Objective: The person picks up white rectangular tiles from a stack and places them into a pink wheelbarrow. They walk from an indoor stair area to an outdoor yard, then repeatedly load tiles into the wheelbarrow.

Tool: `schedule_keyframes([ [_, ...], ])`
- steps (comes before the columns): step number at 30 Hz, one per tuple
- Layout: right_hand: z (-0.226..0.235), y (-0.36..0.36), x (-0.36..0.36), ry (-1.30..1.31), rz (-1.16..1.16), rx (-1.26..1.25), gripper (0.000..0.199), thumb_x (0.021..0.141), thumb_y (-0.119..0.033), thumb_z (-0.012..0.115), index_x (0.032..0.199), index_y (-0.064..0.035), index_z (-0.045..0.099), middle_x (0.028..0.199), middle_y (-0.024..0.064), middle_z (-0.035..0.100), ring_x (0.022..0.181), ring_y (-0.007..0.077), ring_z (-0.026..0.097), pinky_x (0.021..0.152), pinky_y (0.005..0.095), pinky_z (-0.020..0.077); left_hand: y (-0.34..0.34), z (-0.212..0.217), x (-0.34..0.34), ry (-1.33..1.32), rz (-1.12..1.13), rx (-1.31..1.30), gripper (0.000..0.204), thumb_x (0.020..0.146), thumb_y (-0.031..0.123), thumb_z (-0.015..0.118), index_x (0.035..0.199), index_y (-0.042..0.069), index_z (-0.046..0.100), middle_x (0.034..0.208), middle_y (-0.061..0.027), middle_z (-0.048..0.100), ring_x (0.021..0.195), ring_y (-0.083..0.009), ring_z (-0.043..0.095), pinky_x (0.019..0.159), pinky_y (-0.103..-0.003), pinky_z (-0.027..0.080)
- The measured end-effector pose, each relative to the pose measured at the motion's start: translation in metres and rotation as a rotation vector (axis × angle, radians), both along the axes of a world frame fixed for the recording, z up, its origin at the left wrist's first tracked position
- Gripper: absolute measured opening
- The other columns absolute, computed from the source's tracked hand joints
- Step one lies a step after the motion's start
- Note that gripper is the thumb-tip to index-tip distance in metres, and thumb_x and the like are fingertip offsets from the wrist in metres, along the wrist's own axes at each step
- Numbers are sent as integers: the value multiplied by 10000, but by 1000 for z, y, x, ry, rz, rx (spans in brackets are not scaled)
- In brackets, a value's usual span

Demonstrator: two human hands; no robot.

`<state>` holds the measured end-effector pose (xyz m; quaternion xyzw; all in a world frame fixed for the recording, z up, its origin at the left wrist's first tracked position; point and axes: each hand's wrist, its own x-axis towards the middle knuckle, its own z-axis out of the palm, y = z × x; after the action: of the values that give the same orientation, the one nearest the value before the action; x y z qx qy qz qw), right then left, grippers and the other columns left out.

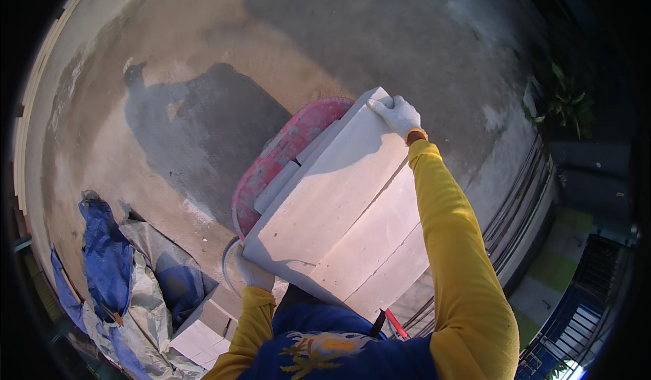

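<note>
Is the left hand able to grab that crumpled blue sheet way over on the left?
Probably not as things stand: the left hand is at the near end of the big pale block, seemingly supporting it. The blue sheet lies off to the left, with grey sheeting in between.

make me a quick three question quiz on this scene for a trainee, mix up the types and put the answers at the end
1. True or false: the right hand is at the far end of the long pale block, and the left hand is at its near end.

2. What colour is the scuffed, round-edged container next to that block?
a) green
b) pink
c) black

3. Fill in the missing word: the crumpled blue and grey sheeting lies on the person's ____ side.

Key: 1. true; 2. b; 3. left
</note>
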<state>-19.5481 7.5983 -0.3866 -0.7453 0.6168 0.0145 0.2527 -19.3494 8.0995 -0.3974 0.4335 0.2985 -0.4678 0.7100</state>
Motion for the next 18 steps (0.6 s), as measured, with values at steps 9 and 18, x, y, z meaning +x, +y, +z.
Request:
schedule_keyframes([
  [9,-64,20,-27,-62,-135,107,866,860,-769,677,1248,5,668,1192,244,728,1132,395,705,1005,443,528,14,-58,10,17,-26,119,612,1029,517,469,1420,61,583,1391,-148,643,1301,-334,594,1114,-487,469],
  [18,-56,59,-12,102,-183,-252,1008,855,-765,665,1568,-82,466,1535,223,535,1422,413,513,1146,531,448,15,-79,15,70,4,201,576,1025,541,521,1380,95,603,1338,-152,674,1207,-331,653,1064,-487,518],
])
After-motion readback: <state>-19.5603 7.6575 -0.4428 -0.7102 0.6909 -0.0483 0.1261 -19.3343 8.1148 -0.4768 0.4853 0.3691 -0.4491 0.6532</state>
